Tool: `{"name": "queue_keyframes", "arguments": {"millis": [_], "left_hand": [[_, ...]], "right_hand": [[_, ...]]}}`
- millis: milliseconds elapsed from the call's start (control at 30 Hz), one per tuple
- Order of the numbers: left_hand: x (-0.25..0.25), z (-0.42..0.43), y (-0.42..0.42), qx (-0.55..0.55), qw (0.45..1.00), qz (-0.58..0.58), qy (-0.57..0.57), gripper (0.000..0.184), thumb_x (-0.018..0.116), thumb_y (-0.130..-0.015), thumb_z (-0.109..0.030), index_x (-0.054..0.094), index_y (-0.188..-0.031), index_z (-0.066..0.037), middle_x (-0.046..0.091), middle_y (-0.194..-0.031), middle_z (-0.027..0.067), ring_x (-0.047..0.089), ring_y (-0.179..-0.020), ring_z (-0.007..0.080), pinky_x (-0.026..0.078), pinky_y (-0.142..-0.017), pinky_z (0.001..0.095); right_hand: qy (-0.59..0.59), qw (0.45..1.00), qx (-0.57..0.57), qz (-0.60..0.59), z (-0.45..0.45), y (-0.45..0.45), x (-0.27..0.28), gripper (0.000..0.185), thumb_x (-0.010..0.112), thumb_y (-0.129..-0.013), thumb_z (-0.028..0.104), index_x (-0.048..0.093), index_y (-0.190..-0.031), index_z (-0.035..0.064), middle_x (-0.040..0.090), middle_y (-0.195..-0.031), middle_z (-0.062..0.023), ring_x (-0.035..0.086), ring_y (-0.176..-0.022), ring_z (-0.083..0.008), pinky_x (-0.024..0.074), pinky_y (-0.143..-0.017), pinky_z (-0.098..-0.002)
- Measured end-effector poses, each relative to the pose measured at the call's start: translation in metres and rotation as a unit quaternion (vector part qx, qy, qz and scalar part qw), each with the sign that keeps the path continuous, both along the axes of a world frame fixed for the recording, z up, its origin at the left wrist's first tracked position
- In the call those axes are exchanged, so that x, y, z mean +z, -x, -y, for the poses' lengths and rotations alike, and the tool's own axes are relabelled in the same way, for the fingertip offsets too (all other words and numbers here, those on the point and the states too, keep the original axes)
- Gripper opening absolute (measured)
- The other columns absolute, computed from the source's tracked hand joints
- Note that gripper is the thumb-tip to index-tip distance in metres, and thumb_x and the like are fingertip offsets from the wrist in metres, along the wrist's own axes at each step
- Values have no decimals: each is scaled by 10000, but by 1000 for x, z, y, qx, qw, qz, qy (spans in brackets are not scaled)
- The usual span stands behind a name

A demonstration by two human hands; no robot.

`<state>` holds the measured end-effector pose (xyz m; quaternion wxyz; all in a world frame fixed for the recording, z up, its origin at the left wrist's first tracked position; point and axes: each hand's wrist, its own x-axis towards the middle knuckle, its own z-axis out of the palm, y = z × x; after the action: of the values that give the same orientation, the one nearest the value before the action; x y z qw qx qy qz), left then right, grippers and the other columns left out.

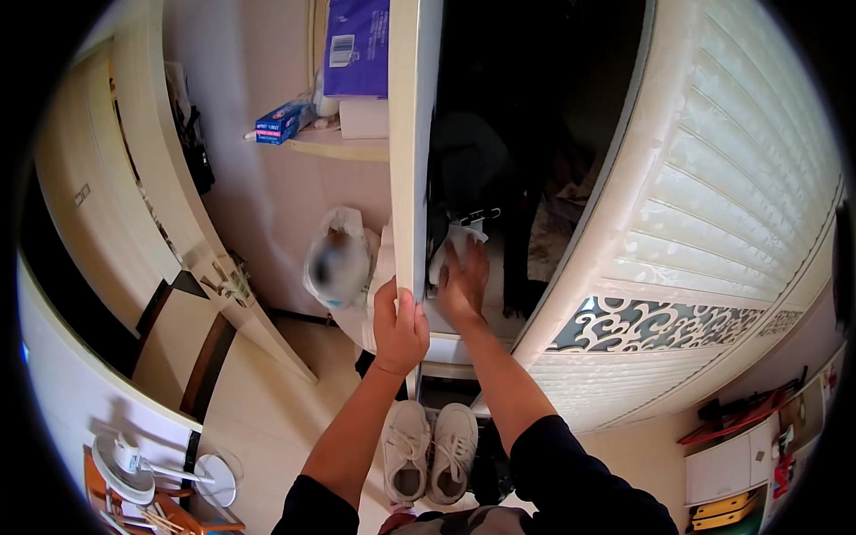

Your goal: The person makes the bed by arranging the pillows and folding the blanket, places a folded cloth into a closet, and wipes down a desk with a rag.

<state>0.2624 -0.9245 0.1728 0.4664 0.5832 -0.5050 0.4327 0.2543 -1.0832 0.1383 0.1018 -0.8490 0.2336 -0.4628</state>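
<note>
A pair of white shoes sits nearer the body than either grip, toes pointing away. Beyond them the left grip lies against the front edge of the upright cabinet panel, its fingers bent; whether it clasps the edge, I cannot tell. Across the panel, right of it and a little farther in, the right grip has its fingers spread over a white item. The item lies directly under and just past those fingertips, so the right hand is the nearer, the panel between it and the left. Fingers hide its long axis and whether it is pinched. A dark clip-like object lies just beyond. Farthest, ahead-left of both, a blue box rests on a shelf.
</note>
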Motion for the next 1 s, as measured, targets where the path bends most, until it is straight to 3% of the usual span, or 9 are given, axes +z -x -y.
{"name": "queue_keyframes", "arguments": {"millis": [33,67,133,500,567,767,900,933,1000], "left_hand": [[0,1,0,2,1000,-6,12,639,528,-758,82,282,-1340,-16,457,-1165,283,499,-963,403,448,-791,459],[-1,1,-1,1,1000,-5,13,639,528,-758,82,282,-1340,-16,457,-1165,283,499,-963,403,448,-791,459],[-3,-1,-2,-11,999,-24,-23,458,503,-821,7,310,-1224,113,416,-1111,332,455,-944,474,405,-817,489],[-7,2,0,10,999,-26,-20,482,510,-838,-25,315,-1256,119,393,-1181,319,430,-1024,460,371,-897,468],[-2,3,5,34,998,-55,-6,590,544,-768,63,316,-1309,-2,451,-1165,258,471,-1006,410,433,-826,459],[-17,5,4,7,990,-139,-16,523,547,-829,4,324,-1299,60,387,-1237,308,388,-1136,475,334,-961,494],[-56,16,-14,24,981,-193,18,529,520,-911,-170,310,-1329,77,329,-1369,276,326,-1264,411,224,-1073,457],[-56,15,-15,20,977,-211,-11,605,495,-922,-156,187,-1392,67,205,-1451,253,200,-1352,361,143,-1109,426],[-44,6,-11,-4,984,-176,-32,578,469,-938,-130,176,-1393,74,213,-1438,274,223,-1340,369,191,-1096,428]], "right_hand": [[69,993,-34,-88,3,2,-1,530,549,-842,176,399,-1350,176,271,-1414,-183,225,-1315,-386,243,-1039,-516],[69,993,-36,-87,7,2,-1,530,549,-842,176,399,-1350,176,271,-1414,-183,225,-1315,-386,243,-1039,-516],[75,992,-21,-99,17,0,-10,519,547,-839,206,421,-1342,195,256,-1440,-159,211,-1327,-375,204,-1045,-541],[-13,976,8,-216,-8,26,20,547,538,-832,259,407,-1362,217,178,-1479,-190,95,-1381,-364,94,-1086,-538],[-11,928,60,-368,-24,45,32,610,541,-843,253,313,-1407,211,132,-1486,-207,44,-1396,-340,66,-1098,-523],[14,938,169,-303,-85,120,40,546,573,-819,238,429,-1327,96,309,-1417,-211,241,-1345,-339,170,-1079,-529],[51,955,163,-242,-112,179,36,465,586,-804,208,510,-1237,57,484,-1276,-176,379,-1271,-311,240,-1056,-520],[39,962,163,-215,-115,192,31,459,585,-801,213,517,-1228,60,499,-1253,-170,397,-1251,-306,254,-1045,-512],[17,973,161,-165,-122,223,22,430,591,-791,202,534,-1193,59,522,-1207,-161,430,-1214,-301,277,-1032,-492]]}}
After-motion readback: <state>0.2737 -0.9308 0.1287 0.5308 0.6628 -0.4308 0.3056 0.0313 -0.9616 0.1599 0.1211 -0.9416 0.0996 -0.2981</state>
